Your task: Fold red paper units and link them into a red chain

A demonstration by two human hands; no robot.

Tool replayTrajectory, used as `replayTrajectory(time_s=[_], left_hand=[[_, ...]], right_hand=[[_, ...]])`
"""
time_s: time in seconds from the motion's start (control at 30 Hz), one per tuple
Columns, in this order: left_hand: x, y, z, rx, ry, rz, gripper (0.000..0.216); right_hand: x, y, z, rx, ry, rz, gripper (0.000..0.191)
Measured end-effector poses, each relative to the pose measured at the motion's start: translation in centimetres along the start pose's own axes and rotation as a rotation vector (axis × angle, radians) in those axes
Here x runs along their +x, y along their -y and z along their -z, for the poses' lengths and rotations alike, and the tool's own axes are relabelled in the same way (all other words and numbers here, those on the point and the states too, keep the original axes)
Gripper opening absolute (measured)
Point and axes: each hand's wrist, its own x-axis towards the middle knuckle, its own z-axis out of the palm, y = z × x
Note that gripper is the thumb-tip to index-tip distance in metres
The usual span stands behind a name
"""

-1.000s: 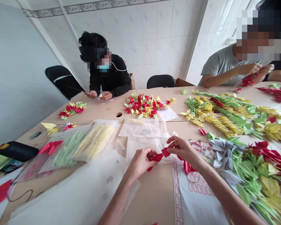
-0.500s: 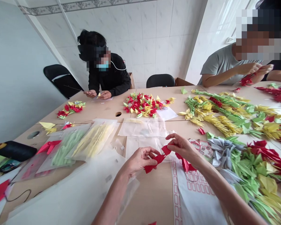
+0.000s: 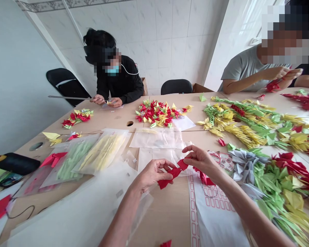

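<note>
One folded red piece [image 3: 171,176] is pinched between the thumb and fingers of the left hand [image 3: 152,174], above the tabletop [image 3: 164,212], nearer its near edge than its far one. Opposite, the right hand [image 3: 201,162] closes thumb and forefinger on a red square [image 3: 181,164], whose corner appears to meet the folded piece; its remaining fingers are loosely bent. More red paper [image 3: 205,179] shows beside the right wrist; whether it hangs or rests on the white sheet [image 3: 221,226] below cannot be told. Toward the left edge lie a black spool [image 3: 18,164] and bags [image 3: 124,136] of green strips [image 3: 74,159] and yellow strips [image 3: 103,151]. Green bundles [image 3: 270,187] crowd the right edge. Near the far edge, beyond a flower pile [image 3: 158,115], sit a co-worker in black [image 3: 131,80] and another in gray [image 3: 242,65].
</note>
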Motion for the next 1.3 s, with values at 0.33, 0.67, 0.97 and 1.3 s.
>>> replayTrajectory(time_s=[0.33, 0.67, 0.97, 1.3], left_hand=[[-0.04, -0.13, 0.12, -0.041, 0.027, 0.027, 0.036], [-0.20, -0.24, 0.24, -0.089, 0.061, 0.025, 0.038], [-0.14, -0.22, -0.02, -0.063, 0.025, 0.040, 0.037], [-0.16, -0.54, -0.61, 0.042, -0.153, -0.076, 0.032]], right_hand=[[-0.04, 0.03, -0.03, -0.003, 0.002, -0.039, 0.030], [-0.32, -0.09, 0.27, -0.050, 0.008, -0.049, 0.030], [-0.42, 0.71, -0.17, -0.018, 0.015, -0.056, 0.030], [-0.32, 0.61, 0.35, -0.179, -0.006, 0.113, 0.022]])
